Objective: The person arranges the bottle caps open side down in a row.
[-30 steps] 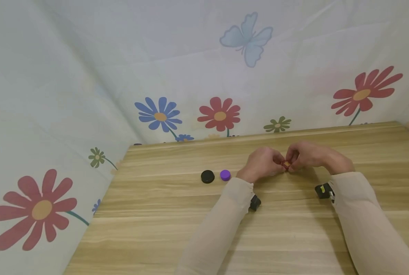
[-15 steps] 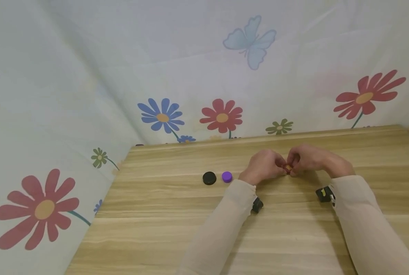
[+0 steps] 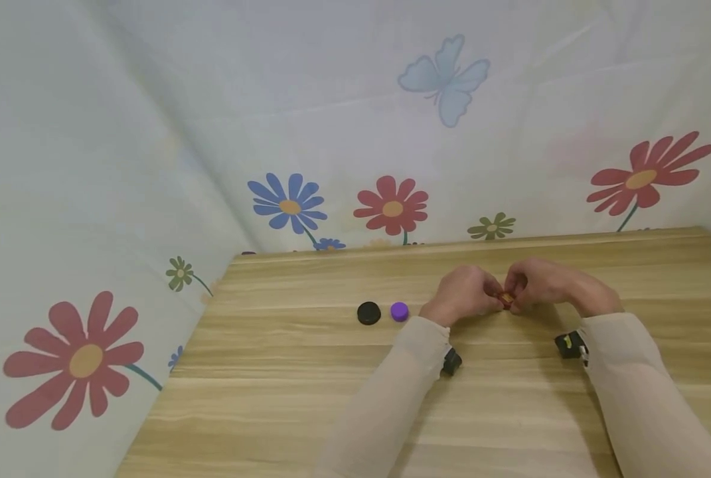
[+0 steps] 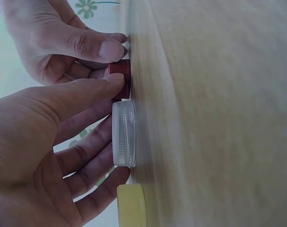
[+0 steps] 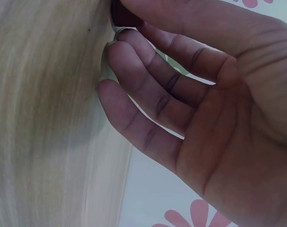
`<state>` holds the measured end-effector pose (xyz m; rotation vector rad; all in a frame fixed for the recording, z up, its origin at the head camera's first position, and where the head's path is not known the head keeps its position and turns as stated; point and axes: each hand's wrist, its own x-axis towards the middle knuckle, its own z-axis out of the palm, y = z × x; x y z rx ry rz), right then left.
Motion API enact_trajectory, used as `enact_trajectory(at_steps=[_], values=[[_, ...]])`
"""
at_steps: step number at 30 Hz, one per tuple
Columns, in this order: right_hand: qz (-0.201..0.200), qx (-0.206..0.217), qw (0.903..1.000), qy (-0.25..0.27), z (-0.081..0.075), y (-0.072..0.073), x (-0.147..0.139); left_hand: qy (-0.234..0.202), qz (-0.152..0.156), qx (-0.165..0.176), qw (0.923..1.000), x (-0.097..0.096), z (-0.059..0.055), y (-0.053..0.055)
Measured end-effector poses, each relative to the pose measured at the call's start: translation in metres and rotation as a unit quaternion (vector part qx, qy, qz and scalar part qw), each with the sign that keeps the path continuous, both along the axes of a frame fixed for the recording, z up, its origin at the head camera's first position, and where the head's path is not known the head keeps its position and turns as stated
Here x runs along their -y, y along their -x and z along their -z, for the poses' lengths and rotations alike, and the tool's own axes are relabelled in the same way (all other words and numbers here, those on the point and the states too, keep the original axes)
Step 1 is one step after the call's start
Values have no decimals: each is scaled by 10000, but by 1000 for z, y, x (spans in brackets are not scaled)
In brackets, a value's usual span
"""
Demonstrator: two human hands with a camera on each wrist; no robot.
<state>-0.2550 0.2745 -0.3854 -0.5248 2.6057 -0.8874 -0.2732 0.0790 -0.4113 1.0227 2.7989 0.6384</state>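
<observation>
A small red bottle cap sits at the tabletop between my two hands. My left hand pinches it from the left; in the left wrist view that thumb lies across the side of the cap. From the right, my right hand pinches the same cap between thumb and forefinger, its other fingers loosely bent near the wood. Beside the red cap in the left wrist view is a clear ribbed cap, with my left fingers behind it. A yellow cap follows in the row; the left hand hides both from the head view.
Left of my left hand, a purple cap and a wider black cap lie on the wooden table. A flower-printed cloth hangs along the table's back and left edges. Small dark cameras sit at both wrists.
The head view has shifted slightly, so everything appears a little lower and further right. Both hands keep hold of the red cap, with only slight finger movement.
</observation>
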Motion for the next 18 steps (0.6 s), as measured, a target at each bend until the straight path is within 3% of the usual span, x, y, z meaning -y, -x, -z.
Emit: enact_trajectory(at_steps=[12,18], values=[[104,146,9995,-245,-4,-1,-1,138,-19,42,9999,1,-2,-2],[282,157,9990,-303,-10,-2,-3,3,-160,392,9991,11,-7,5]])
